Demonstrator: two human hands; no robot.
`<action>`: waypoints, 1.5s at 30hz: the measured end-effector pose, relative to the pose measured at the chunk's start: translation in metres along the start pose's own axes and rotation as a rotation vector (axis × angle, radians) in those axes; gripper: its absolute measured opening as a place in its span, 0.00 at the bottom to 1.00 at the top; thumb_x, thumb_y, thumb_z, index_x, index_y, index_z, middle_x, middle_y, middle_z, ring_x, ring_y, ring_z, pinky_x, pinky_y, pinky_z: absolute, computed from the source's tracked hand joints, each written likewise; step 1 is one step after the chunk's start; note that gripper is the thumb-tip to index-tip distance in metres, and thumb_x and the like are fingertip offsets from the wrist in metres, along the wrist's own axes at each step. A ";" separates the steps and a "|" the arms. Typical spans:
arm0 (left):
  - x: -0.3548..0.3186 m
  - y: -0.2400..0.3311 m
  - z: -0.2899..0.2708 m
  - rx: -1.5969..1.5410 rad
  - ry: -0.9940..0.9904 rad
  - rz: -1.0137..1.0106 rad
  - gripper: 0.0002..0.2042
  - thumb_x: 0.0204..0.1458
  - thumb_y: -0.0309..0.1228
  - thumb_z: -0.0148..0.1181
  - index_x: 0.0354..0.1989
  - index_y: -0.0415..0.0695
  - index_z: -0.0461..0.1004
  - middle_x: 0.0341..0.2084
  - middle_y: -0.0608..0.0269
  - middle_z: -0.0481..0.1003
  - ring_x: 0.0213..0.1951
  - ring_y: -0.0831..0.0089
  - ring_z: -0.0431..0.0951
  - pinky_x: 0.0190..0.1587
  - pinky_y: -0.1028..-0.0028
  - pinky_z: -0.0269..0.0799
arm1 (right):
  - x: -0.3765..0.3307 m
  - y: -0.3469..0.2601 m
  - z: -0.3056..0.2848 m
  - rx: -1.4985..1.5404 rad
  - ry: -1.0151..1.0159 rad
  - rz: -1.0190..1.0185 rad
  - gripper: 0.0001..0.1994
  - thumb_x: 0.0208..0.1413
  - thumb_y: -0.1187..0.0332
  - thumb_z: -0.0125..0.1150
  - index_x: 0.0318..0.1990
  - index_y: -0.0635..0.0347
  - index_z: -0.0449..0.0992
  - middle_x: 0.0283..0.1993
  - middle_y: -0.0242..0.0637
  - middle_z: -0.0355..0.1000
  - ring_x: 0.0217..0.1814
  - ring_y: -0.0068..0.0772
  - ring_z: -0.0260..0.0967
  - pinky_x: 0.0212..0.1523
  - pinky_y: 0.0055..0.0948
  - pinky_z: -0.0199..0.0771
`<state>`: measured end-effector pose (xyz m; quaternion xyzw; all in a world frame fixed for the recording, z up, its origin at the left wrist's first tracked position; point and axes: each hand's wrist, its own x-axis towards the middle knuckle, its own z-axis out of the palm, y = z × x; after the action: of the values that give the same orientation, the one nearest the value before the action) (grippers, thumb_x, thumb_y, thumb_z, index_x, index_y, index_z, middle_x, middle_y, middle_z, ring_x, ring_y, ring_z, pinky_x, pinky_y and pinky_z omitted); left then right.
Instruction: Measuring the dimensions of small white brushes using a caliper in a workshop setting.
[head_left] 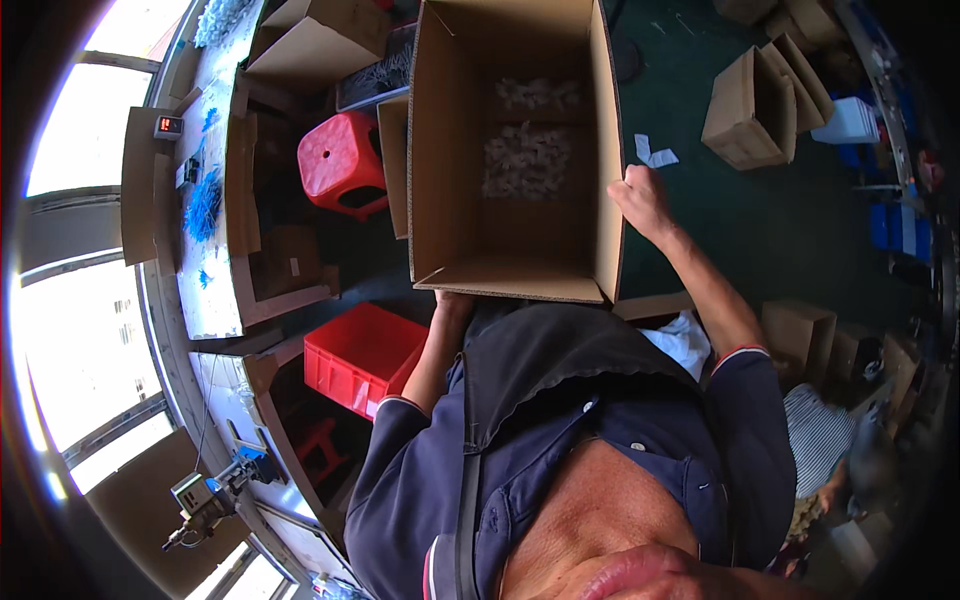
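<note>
At nine o'clock we see a white-topped workbench (212,310) carrying a blue bristly bundle (203,207) (blue bits (205,278) dot the surface around it). Toward two, our dark green floor (740,215) bears white scraps (657,157) and an open carton (742,125); a red stool (345,168) stands at half past ten.

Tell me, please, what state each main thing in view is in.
Large brown cardboard box, open
Small whitish pieces, lying inside it
Red plastic stool, upright
Red rectangular plastic crate, open
Small box-shaped device, red display lit
Right hand, curled at the box's right rim
Left hand, partly hidden by the box
</note>
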<state>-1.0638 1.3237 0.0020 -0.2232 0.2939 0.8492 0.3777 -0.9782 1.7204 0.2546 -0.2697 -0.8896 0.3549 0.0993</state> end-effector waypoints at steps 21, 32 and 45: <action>0.451 0.087 0.305 -0.228 0.122 -0.221 0.30 0.62 0.54 0.57 0.63 0.43 0.72 0.59 0.50 0.75 0.57 0.50 0.76 0.59 0.46 0.76 | 0.459 0.009 -0.034 -0.064 0.010 -0.135 0.15 0.51 0.68 0.58 0.19 0.69 0.64 0.20 0.60 0.63 0.21 0.54 0.66 0.25 0.51 0.61; 0.621 0.147 0.481 -0.306 0.061 -0.105 0.30 0.61 0.54 0.58 0.63 0.43 0.72 0.60 0.50 0.74 0.57 0.50 0.76 0.59 0.45 0.75 | 0.714 0.021 -0.037 -0.184 -0.081 -0.317 0.14 0.50 0.66 0.57 0.19 0.67 0.73 0.26 0.59 0.72 0.33 0.65 0.74 0.34 0.57 0.72; 0.762 0.287 0.538 -0.417 0.077 -0.012 0.28 0.59 0.51 0.60 0.60 0.44 0.75 0.58 0.50 0.77 0.57 0.50 0.77 0.60 0.44 0.74 | 1.026 -0.027 -0.030 -0.124 -0.087 -0.274 0.14 0.51 0.66 0.58 0.24 0.72 0.72 0.25 0.63 0.69 0.27 0.58 0.75 0.29 0.49 0.69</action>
<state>-1.8384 1.9163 0.0303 -0.3307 0.1246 0.8802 0.3168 -1.8351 2.2860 0.2796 -0.1359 -0.9417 0.2939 0.0913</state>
